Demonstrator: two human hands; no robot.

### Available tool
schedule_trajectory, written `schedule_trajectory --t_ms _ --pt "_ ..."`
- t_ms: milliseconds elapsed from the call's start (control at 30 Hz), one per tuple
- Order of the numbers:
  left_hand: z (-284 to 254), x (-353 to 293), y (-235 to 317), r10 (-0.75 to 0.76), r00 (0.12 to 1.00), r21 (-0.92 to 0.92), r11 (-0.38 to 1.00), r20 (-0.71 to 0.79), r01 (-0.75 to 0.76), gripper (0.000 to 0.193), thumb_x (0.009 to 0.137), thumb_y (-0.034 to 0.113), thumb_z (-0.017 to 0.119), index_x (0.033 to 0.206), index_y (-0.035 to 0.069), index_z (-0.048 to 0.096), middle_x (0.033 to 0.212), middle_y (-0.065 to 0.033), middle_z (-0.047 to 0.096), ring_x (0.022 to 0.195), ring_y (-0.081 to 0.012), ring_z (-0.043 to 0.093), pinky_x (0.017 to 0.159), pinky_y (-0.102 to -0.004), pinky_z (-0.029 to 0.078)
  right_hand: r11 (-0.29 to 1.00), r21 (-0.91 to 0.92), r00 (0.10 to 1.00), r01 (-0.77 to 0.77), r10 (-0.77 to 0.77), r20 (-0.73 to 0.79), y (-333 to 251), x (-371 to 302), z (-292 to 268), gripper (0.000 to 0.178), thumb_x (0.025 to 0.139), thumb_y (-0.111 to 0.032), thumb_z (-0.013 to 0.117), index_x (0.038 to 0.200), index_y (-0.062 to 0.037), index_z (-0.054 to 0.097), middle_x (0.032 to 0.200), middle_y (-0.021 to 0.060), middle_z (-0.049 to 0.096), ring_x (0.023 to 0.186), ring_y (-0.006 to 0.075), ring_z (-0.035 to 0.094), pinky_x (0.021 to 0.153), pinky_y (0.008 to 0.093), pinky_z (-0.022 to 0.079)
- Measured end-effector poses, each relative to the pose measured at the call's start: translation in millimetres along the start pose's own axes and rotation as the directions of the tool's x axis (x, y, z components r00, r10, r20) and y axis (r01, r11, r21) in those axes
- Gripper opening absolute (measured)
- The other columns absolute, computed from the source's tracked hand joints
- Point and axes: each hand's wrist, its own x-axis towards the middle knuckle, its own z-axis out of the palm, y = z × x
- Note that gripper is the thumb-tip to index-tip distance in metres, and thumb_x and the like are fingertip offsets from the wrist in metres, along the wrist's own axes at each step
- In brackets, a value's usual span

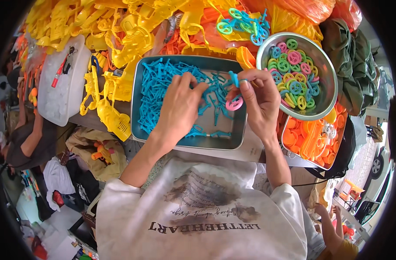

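Observation:
A rectangular metal tray (189, 145) in front of me holds a heap of small blue plastic parts (157, 89), thicker on its left side. My left hand (180, 104) is down over the heap with its fingers curled together, and what the fingertips pinch is hidden. Over the tray's right edge, my right hand (261, 99) grips a blue plastic part (233, 79) between thumb and fingers. A pink wheel (234, 103) shows just below those fingers, close to the blue part.
A round metal bowl (332, 86) of colourful small wheels (295, 65) stands at the right, above a tray of orange parts (310, 136). Yellow plastic pieces (137, 39) pile up behind. At the left is a white tub (50, 95) with a red-handled tool (59, 73). Other people are nearby.

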Motion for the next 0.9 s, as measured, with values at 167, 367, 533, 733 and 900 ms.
schedule_trajectory --t_ms 167,367,533,733,900 --pt "-7.2 -1.6 0.1 -0.037 0.987 0.061 0.997 -0.155 0.047 0.029 0.077 -0.006 0.064 0.104 0.004 0.065 0.097 -0.0133 0.056 0.091 -0.0309 0.055 0.081 -0.0381 0.046 0.993 -0.062 0.994 0.102 -0.099 0.047 -7.7 -4.4 0.1 0.019 0.091 0.002 0.061 0.108 0.0036 0.054 0.097 0.0107 0.062 0.079 0.0157 0.064 0.070 0.0272 0.054" --pt "-56.9 34.4 44.0 0.023 0.887 -0.209 0.969 -0.461 -0.134 0.022 0.085 -0.004 0.060 0.106 0.003 0.066 0.092 -0.0069 0.060 0.081 -0.0140 0.058 0.067 -0.0253 0.044 0.994 -0.112 0.993 0.004 0.009 0.121 0.5 -9.4 3.3 0.014 0.089 0.003 0.062 0.103 0.0029 0.059 0.094 0.0100 0.063 0.080 0.0166 0.066 0.068 0.0276 0.055" --pt "-50.8 110.6 77.0 0.415 0.895 -0.098 0.896 -0.165 -0.433 0.017 0.082 0.005 0.066 0.099 0.002 0.067 0.091 -0.0128 0.063 0.082 -0.0268 0.062 0.071 -0.0337 0.048 0.895 -0.394 0.974 0.209 -0.156 0.163 17.7 -7.2 7.2 0.015 0.088 -0.004 0.066 0.101 -0.0001 0.063 0.082 0.0107 0.063 0.063 0.0160 0.064 0.058 0.0304 0.052" --pt "-3.7 163.7 100.9 0.420 0.777 -0.021 0.885 0.469 -0.465 0.026 0.075 0.007 0.068 0.101 0.003 0.068 0.098 -0.0145 0.064 0.093 -0.0313 0.062 0.079 -0.0409 0.050 0.991 -0.022 0.986 -0.133 0.135 0.098 19.1 -6.4 9.6 0.018 0.094 -0.006 0.060 0.108 0.0056 0.060 0.087 0.0082 0.065 0.072 0.0125 0.065 0.066 0.0275 0.052" --pt "23.2 176.7 94.2 0.454 0.738 -0.042 0.864 0.500 -0.503 0.022 0.073 0.003 0.068 0.094 0.000 0.067 0.090 -0.0156 0.069 0.086 -0.0311 0.066 0.074 -0.0406 0.052 0.987 0.003 0.978 -0.161 0.159 0.136 20.1 -2.8 1.6 0.019 0.098 -0.006 0.051 0.110 0.0057 0.059 0.094 0.0080 0.066 0.084 0.0121 0.064 0.076 0.0268 0.052"
